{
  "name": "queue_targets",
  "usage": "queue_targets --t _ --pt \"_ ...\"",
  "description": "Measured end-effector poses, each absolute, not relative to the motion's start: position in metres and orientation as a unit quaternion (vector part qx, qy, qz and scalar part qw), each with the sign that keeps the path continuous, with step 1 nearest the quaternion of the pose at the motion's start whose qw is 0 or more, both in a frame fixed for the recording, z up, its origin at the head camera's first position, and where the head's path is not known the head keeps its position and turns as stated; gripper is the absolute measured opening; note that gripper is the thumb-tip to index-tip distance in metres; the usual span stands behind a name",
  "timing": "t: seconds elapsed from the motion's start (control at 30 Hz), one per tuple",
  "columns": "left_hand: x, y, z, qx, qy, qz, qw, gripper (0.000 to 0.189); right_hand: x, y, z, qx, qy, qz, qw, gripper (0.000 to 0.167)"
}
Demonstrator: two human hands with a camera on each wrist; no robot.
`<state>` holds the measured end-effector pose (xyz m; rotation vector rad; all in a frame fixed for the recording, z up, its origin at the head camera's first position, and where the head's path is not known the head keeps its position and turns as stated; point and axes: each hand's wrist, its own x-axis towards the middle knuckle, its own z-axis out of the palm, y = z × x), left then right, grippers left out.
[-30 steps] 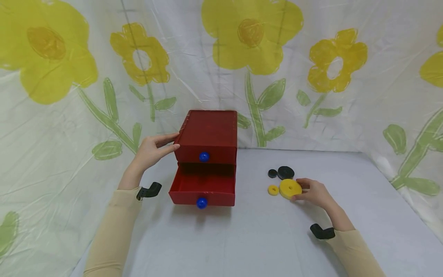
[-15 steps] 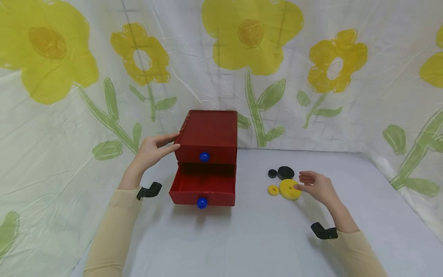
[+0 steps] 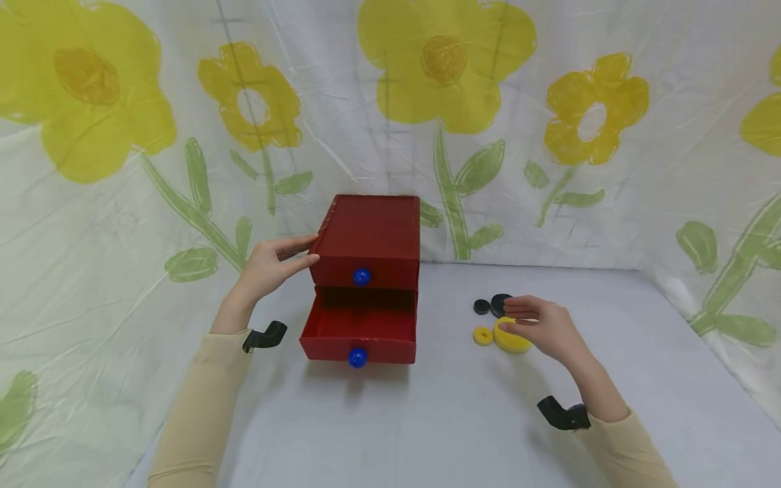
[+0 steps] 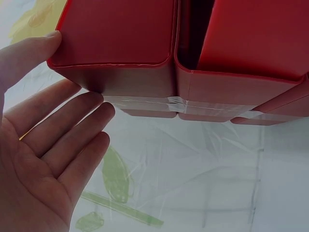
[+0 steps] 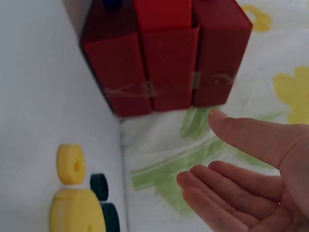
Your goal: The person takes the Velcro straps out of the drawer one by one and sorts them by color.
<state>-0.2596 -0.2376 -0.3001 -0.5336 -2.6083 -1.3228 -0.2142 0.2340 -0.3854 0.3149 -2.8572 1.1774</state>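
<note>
A red drawer box [image 3: 366, 227] with blue knobs stands on the table, its lower visible drawer [image 3: 360, 349] pulled out. My left hand [image 3: 268, 271] rests against the box's left edge, thumb at the front corner and fingers straight along the side. Over to the right, my right hand [image 3: 543, 329] hovers above a large yellow disc [image 3: 511, 344], fingers loosely extended and holding nothing. A small yellow disc [image 3: 483, 336] with a centre hole lies beside it. Behind them are a small black disc [image 3: 481, 307] and a larger black disc [image 3: 498, 305], partly hidden by the right hand.
The pulled-out drawer juts toward me with a blue knob [image 3: 357, 358] on its front. A white sheet with painted yellow flowers [image 3: 445, 61] hangs behind the white table [image 3: 451, 420]. In the right wrist view, three stacked sections of the box show, joined with clear tape.
My right hand has let go of the large yellow disc, lifted off it and shifted left over the discs. The left hand stays on the box.
</note>
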Motion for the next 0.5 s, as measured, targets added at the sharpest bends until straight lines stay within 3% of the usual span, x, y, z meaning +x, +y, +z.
queue_targets --t 0.5 --pt "-0.259 -0.238 -0.300 -0.172 -0.879 -0.436 0.084 0.046 -0.195 0.181 -0.373 0.172 -0.880 0.443 0.023 0.042"
